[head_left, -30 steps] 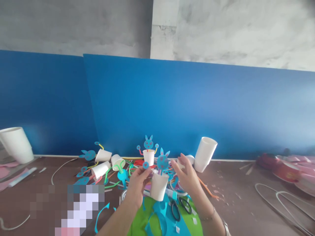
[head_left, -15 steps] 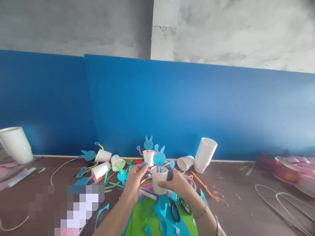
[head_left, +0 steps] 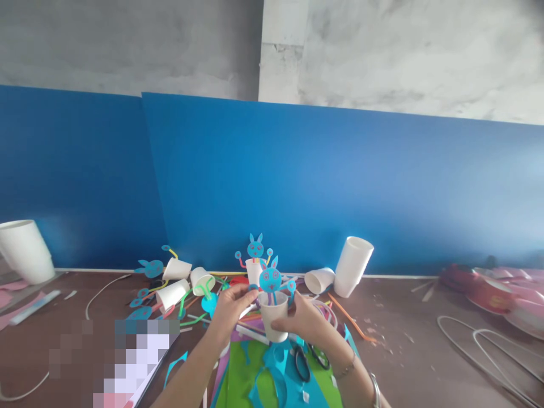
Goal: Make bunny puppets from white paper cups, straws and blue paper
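Observation:
A white paper cup (head_left: pixel 275 320) hangs above the papers in front of me, with a blue paper rabbit head (head_left: pixel 270 279) on straws rising from it. My right hand (head_left: pixel 302 318) grips the cup's right side, thumb across its front. My left hand (head_left: pixel 233 306) is at the left of the cup, thumb and finger pinched at the small straw arm there; its blue tip is mostly hidden. On the cup's right a round blue paper hand (head_left: pixel 291 286) shows. Behind stands another rabbit cup (head_left: pixel 254 272), upright against the blue panel.
Rabbit cups (head_left: pixel 173 293) lie on their sides at the left. Scissors (head_left: pixel 302 364) rest on blue and green paper (head_left: pixel 242 379). Cup stacks (head_left: pixel 353 266) stand right and far left. Straws, cables and pink items (head_left: pixel 529 311) are on the brown table.
The held cup has moved slightly down and left, and its rabbit head sits a little lower. Both hands stay around it; the view has shifted slightly.

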Action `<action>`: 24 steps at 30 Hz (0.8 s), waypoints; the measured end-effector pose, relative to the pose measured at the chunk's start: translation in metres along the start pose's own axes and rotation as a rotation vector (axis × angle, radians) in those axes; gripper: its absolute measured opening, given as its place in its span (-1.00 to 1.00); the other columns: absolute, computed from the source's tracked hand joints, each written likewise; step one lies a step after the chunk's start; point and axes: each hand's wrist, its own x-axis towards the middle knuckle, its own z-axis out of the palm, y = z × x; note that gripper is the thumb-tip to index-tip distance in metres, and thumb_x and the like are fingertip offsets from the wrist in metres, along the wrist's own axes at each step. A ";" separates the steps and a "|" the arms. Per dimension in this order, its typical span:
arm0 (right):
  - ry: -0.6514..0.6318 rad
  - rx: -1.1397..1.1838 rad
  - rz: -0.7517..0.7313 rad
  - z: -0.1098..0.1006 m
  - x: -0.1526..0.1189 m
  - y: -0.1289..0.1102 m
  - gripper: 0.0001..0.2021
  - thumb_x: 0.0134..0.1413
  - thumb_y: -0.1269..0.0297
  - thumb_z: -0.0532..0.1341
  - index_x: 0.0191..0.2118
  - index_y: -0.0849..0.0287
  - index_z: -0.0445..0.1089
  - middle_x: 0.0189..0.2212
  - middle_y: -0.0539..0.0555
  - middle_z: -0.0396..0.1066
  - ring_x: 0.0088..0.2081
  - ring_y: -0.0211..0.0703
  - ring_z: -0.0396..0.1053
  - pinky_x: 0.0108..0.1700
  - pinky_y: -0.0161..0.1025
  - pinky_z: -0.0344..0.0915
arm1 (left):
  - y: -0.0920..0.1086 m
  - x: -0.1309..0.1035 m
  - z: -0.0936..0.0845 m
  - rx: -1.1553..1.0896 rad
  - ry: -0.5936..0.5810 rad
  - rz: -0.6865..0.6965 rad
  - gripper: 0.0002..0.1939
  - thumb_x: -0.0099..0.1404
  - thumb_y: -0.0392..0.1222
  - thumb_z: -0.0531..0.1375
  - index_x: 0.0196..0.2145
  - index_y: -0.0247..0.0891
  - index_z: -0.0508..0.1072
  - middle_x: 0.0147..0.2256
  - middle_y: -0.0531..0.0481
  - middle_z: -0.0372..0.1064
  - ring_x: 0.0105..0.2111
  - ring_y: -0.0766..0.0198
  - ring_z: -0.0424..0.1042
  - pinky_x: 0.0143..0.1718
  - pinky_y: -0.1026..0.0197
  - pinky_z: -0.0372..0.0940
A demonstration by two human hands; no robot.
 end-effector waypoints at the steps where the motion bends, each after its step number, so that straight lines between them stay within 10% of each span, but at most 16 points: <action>1: -0.006 0.013 -0.002 0.000 0.001 0.000 -0.56 -0.31 0.38 0.35 -0.16 0.19 0.34 -0.37 0.01 0.45 -0.38 -0.16 0.37 -0.36 -0.29 0.27 | 0.000 0.001 -0.001 -0.010 -0.005 -0.004 -0.63 -0.07 -0.02 0.43 -0.33 -0.29 0.57 -0.45 -0.02 0.53 -0.41 0.20 0.47 -0.31 0.21 0.31; 8: 0.009 0.128 -0.014 0.004 0.008 0.004 -0.50 -0.30 0.35 0.40 -0.11 0.22 0.35 -0.34 0.02 0.48 -0.33 -0.14 0.39 -0.33 -0.30 0.30 | -0.015 0.001 0.008 -0.121 -0.080 -0.025 -0.25 -0.22 0.08 0.48 -0.06 -0.25 0.49 -0.17 -0.15 0.53 -0.11 -0.02 0.46 -0.09 0.07 0.32; 15: -0.077 0.281 -0.017 0.011 0.012 0.016 -0.33 -0.30 0.24 0.43 0.03 0.23 0.30 -0.24 0.11 0.51 -0.29 -0.09 0.45 -0.35 -0.28 0.32 | -0.020 -0.006 0.017 -0.196 -0.154 -0.076 -0.34 -0.10 0.12 0.43 -0.10 -0.33 0.52 -0.20 -0.21 0.54 -0.16 -0.07 0.50 -0.14 0.05 0.33; 20: -0.303 0.310 0.013 0.020 0.016 0.029 -0.74 -0.33 0.25 0.43 -0.40 0.24 0.55 -0.48 0.05 0.53 -0.40 -0.12 0.43 -0.33 -0.27 0.28 | -0.016 0.000 0.007 -0.206 -0.103 -0.058 -0.39 0.03 0.13 0.37 -0.07 -0.34 0.48 -0.22 -0.18 0.54 -0.18 0.01 0.49 -0.22 0.16 0.32; 24: -0.227 0.465 0.054 0.034 0.018 0.028 -0.82 -0.21 0.20 0.34 -0.52 0.24 0.57 -0.58 0.04 0.50 -0.49 -0.17 0.39 -0.34 -0.26 0.25 | -0.018 0.006 0.007 -0.202 -0.087 -0.066 -0.29 -0.10 0.22 0.40 -0.12 -0.37 0.48 -0.33 -0.18 0.53 -0.26 -0.02 0.50 -0.32 0.15 0.32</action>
